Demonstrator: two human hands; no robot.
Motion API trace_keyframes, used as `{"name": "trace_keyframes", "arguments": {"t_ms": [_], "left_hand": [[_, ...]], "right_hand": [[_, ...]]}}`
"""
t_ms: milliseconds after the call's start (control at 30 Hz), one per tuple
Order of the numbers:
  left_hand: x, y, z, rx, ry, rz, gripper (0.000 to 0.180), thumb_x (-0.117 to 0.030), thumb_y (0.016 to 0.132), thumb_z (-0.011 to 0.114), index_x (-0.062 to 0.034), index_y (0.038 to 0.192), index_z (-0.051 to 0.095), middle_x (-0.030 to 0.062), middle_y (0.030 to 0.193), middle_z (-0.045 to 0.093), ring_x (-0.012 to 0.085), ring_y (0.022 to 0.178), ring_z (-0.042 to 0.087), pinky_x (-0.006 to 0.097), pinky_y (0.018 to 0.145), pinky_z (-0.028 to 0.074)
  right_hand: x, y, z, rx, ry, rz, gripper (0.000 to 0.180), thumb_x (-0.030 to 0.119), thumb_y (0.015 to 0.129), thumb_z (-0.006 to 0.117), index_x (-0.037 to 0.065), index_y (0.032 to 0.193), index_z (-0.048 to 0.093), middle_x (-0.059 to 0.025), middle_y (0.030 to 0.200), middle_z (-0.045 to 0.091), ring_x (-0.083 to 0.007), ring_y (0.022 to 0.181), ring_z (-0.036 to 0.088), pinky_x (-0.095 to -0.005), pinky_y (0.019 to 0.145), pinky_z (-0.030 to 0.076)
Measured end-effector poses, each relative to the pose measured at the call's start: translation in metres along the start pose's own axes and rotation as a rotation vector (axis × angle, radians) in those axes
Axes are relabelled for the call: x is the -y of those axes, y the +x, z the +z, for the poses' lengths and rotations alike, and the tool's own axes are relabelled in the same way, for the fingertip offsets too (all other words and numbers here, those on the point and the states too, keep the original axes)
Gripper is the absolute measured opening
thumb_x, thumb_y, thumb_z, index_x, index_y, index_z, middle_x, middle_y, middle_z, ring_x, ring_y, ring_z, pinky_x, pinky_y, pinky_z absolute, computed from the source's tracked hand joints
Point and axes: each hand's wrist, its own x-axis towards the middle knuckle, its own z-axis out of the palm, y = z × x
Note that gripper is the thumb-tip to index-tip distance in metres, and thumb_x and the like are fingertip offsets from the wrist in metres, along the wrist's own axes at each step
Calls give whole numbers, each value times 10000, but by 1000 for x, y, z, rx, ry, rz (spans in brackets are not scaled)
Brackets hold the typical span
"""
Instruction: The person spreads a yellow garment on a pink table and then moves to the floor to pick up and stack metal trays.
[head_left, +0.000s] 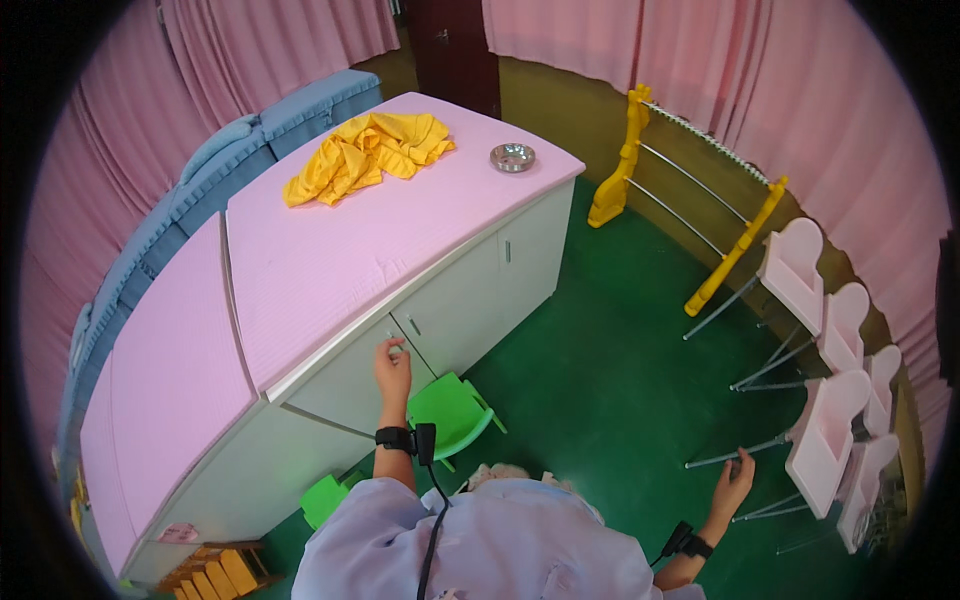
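Observation:
My left hand [393,368] is held out in front of the pale cabinet door [345,372], just below the edge of the pink tabletop [310,265]. Its fingers are loosely bent and slightly apart, with nothing seen in them; whether they touch the door or its handle I cannot tell. Out to the right, my right hand [733,485] hangs over the floor beside the pink high chairs [830,430], fingers loosely curved and empty. A crumpled yellow cloth [365,155] lies towards the far end of the tabletop. Near the far right corner sits a round metal bowl [513,157].
Close by my left arm stands a green child's chair [450,412], with another green seat [322,500] further left. A yellow-ended rack [628,160] with metal bars is by the far wall. Blue-covered seating [215,165] runs behind the table. A wooden slatted item [215,575] is at lower left.

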Motion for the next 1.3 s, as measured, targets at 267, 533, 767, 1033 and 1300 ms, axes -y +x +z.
{"name": "trace_keyframes", "arguments": {"t_ms": [267,533,767,1033,1300], "left_hand": [[27,63,35,-249,77,-90,188,6,698,539,-30,880,568,63,877,577,145,678,542,249,578,438],[25,176,108,-375,42,-124,163,2,721,518,-13,877,563,67,856,581,137,657,542,245,590,436],[-34,292,180,-248,194,-45,157,15,725,500,-32,861,563,62,853,561,163,658,545,258,597,449],[-69,458,226,-202,511,125,131,6,700,530,-27,824,557,108,817,549,226,667,561,293,581,445],[5,605,332,44,771,64,299,-252,712,613,-41,923,588,108,864,592,251,833,568,354,761,428]], "right_hand": [[25,187,153,240,59,-186,291,-41,738,509,15,1023,503,-122,997,498,-242,809,516,-310,701,432],[101,324,301,394,154,-305,274,-37,749,504,9,1018,502,-119,981,507,-209,745,529,-292,674,431],[190,439,397,593,128,-375,269,-18,748,518,10,1015,508,-137,987,513,-267,832,523,-310,744,426],[188,553,534,773,39,-476,273,-11,747,519,14,1019,508,-130,1004,512,-251,762,525,-312,712,430],[218,657,600,799,-66,-488,285,-20,747,509,-9,1031,503,-154,997,508,-264,769,533,-321,706,429]]}}
